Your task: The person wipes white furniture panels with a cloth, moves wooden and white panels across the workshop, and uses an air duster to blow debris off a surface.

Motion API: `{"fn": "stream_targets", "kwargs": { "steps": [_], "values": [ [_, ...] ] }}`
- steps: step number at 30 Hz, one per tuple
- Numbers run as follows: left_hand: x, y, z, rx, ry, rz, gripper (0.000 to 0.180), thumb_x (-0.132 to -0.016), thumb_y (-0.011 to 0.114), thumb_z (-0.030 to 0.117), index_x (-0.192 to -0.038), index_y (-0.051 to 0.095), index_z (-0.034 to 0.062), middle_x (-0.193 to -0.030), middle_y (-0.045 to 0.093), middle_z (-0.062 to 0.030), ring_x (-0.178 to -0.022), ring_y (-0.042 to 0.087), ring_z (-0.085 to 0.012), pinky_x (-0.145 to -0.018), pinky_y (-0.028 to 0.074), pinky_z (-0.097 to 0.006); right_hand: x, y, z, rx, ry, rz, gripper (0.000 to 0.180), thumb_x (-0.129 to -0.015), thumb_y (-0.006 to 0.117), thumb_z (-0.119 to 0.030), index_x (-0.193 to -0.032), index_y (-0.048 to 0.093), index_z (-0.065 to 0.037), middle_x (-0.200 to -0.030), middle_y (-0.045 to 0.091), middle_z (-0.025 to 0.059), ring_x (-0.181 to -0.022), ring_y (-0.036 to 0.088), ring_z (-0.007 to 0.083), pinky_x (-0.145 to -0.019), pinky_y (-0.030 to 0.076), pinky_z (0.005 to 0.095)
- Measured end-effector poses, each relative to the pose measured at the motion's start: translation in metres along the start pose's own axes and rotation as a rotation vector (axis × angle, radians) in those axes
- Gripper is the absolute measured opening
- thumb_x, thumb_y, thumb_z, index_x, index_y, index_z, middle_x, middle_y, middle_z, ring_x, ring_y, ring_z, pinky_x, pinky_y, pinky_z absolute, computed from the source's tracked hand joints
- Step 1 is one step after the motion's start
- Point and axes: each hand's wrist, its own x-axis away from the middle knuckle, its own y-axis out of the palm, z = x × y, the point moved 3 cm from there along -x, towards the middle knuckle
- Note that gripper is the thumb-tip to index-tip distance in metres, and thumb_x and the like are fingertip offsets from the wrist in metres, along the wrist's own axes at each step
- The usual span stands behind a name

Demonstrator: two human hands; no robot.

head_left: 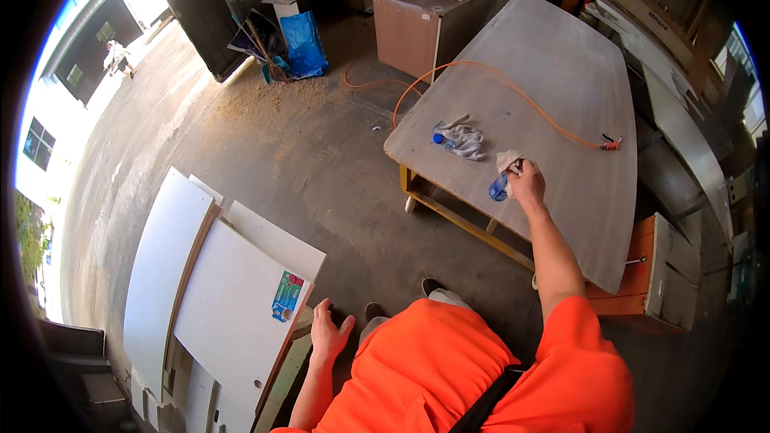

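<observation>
My right hand [527, 182] is over the near part of the large grey-brown tabletop [553, 72], its fingers closed on a crumpled pale rag [508, 161]. Right beside those fingers is a clear bottle with a blue label [499, 188]; whether the hand also grips it, I cannot tell. Farther left on the tabletop lie white work gloves [464, 139] with a blue round cap [438, 138] at their edge. My left hand [329, 332] hangs empty with its fingers apart, near the edge of a white board [233, 289]. A blue-green packet [287, 297] lies on that board.
An orange air hose [513, 87] crosses the tabletop to a red blow gun [612, 143]. To the right stands an orange drawer unit [634, 265]. Behind are a pinkish cabinet [405, 32] and a blue bag [303, 44] beside sawdust. A person [118, 58] is outside, far left.
</observation>
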Motion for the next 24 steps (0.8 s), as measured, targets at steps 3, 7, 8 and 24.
{"fn": "stream_targets", "kwargs": {
  "steps": [3, 7, 8, 24],
  "values": [
    [0.023, 0.029, -0.008, 0.075, -0.210, 0.106, 0.076, -0.082, 0.080, 0.031, -0.141, 0.045, -0.0023, -0.136, 0.054, -0.0197, -0.113, 0.062, -0.0335, -0.095, 0.051, -0.043, -0.026, 0.022, 0.027, 0.043, -0.003, -0.089, 0.032, -0.083, 0.072, -0.027, -0.104, 0.065, -0.005, -0.111, 0.066, 0.0172, -0.103, 0.064, 0.0384, -0.088, 0.052, 0.0466],
    [0.057, 0.085, 0.014, 0.134, -0.385, 0.067, 0.075, -0.083, 0.079, 0.032, -0.141, 0.047, -0.0024, -0.137, 0.055, -0.0190, -0.114, 0.062, -0.0308, -0.095, 0.051, -0.041, -0.036, 0.038, 0.064, 0.012, 0.015, -0.154, 0.033, -0.085, 0.069, -0.029, -0.107, 0.065, -0.004, -0.116, 0.065, 0.0175, -0.106, 0.063, 0.0384, -0.090, 0.051, 0.0468],
    [0.067, 0.099, 0.024, 0.152, -0.424, 0.030, 0.075, -0.083, 0.079, 0.033, -0.141, 0.047, -0.0024, -0.137, 0.055, -0.0190, -0.114, 0.062, -0.0307, -0.095, 0.051, -0.041, -0.035, 0.036, 0.068, -0.006, 0.027, -0.144, 0.034, -0.086, 0.069, -0.030, -0.107, 0.065, -0.005, -0.116, 0.065, 0.0174, -0.106, 0.063, 0.0383, -0.090, 0.051, 0.0467],
    [0.136, 0.119, 0.009, 0.251, -0.623, 0.177, 0.077, -0.084, 0.073, 0.042, -0.143, 0.047, -0.0012, -0.142, 0.051, -0.0214, -0.118, 0.061, -0.0313, -0.100, 0.050, -0.040, -0.071, 0.016, 0.118, 0.171, 0.038, 0.230, 0.059, -0.089, 0.071, -0.038, -0.131, 0.057, 0.000, -0.141, 0.054, 0.0191, -0.127, 0.055, 0.0363, -0.102, 0.047, 0.0461]
  ]
}}
